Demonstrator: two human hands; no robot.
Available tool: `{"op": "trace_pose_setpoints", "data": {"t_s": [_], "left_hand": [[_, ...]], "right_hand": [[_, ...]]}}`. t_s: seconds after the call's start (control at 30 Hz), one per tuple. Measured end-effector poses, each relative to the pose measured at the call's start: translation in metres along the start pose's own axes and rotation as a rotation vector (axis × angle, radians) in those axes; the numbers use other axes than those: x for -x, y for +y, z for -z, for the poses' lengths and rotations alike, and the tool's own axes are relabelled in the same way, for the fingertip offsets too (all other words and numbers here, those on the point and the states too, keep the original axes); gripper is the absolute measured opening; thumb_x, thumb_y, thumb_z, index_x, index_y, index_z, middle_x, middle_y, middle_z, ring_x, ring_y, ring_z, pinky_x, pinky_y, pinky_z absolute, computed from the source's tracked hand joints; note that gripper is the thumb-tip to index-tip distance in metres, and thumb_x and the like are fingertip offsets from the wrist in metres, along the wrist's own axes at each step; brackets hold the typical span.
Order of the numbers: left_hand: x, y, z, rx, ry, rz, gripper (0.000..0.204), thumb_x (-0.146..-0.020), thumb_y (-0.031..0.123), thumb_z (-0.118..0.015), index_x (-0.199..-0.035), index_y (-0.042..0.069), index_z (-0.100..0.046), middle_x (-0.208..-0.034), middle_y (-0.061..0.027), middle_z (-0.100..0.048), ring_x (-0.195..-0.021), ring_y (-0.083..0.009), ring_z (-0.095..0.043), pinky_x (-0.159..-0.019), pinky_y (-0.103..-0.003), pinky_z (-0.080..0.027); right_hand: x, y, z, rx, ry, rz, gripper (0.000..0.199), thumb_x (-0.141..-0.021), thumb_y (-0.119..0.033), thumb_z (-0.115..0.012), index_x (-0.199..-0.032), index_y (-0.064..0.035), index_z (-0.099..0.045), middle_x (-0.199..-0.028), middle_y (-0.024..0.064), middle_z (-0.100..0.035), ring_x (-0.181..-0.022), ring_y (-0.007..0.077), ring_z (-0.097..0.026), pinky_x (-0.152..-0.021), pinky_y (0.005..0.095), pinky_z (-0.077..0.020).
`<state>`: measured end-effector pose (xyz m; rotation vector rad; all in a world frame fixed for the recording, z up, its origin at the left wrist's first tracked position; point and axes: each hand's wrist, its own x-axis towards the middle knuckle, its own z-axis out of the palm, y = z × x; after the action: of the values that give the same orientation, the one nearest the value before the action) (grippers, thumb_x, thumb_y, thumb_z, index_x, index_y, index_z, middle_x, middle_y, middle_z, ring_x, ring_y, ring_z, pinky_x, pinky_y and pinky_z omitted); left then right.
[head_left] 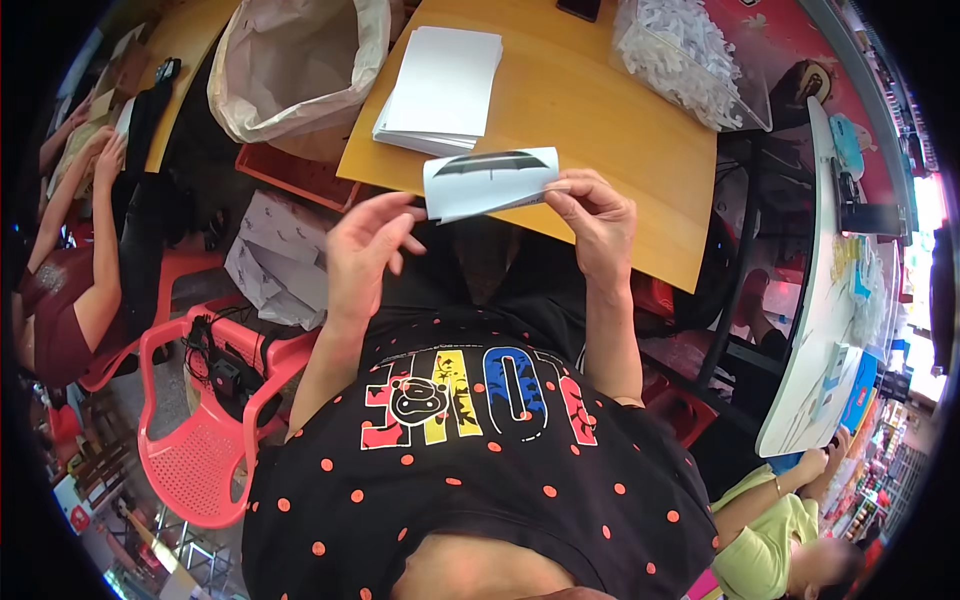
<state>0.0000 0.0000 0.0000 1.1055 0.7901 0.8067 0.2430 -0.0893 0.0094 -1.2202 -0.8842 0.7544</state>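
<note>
A white paper sheet with a dark umbrella picture (490, 180) is bent over in front of me, above the near edge of the wooden table. My right hand (605, 220) pinches its right end between thumb and fingers. At the other end, my left hand (372, 245) has its fingers apart, with the fingertips right by the sheet's left edge; whether they touch it I cannot tell. Just beyond the sheet, a stack of white paper (440, 85) lies on the table (570, 90), its edges slightly uneven.
A large pale sack (300, 75) stands open left of the table, near a red crate (300, 178). A clear bin of white paper scraps (685, 60) sits at the far right. There is a red plastic chair (200, 450) to my left. People work on both sides.
</note>
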Motion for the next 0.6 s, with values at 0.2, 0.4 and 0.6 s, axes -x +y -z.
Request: {"op": "trace_pose_setpoints", "data": {"t_s": [0.2, 0.4, 0.6], "left_hand": [[-0.008, -0.001, -0.007, 0.444, -0.256, 0.411, 0.021, -0.091, 0.007, -0.057, -0.109, -0.004, -0.06, -0.094, -0.0143, -0.066, -0.043, -0.0125, -0.06, -0.025, -0.017, -0.024], [-0.002, -0.006, -0.017, 0.402, -0.187, 0.393, 0.019, -0.088, 0.0, -0.056, -0.105, -0.004, -0.062, -0.086, -0.0132, -0.066, -0.055, -0.0161, -0.063, -0.043, -0.02, -0.043], [0.0, -0.014, -0.027, 0.267, -0.174, 0.062, 0.018, -0.086, 0.005, -0.063, -0.101, -0.004, -0.065, -0.08, -0.0105, -0.066, -0.064, -0.0125, -0.06, -0.057, -0.022, -0.045]], "right_hand": [[0.001, -0.003, -0.004, -0.038, -0.112, -0.083, 0.005, -0.077, 0.003, -0.069, -0.082, 0.0031, -0.07, -0.087, 0.0084, -0.066, -0.081, 0.0133, -0.062, -0.074, 0.0235, -0.0495], [0.003, 0.006, -0.009, -0.153, -0.022, -0.173, 0.005, -0.075, 0.003, -0.071, -0.079, 0.0038, -0.068, -0.084, 0.01, -0.067, -0.076, 0.0142, -0.063, -0.072, 0.0243, -0.0509], [0.003, 0.011, -0.009, -0.141, -0.016, -0.2, 0.013, -0.073, 0.003, -0.074, -0.073, 0.0005, -0.062, -0.079, 0.0107, -0.066, -0.072, 0.0128, -0.062, -0.068, 0.0241, -0.0507]]}}
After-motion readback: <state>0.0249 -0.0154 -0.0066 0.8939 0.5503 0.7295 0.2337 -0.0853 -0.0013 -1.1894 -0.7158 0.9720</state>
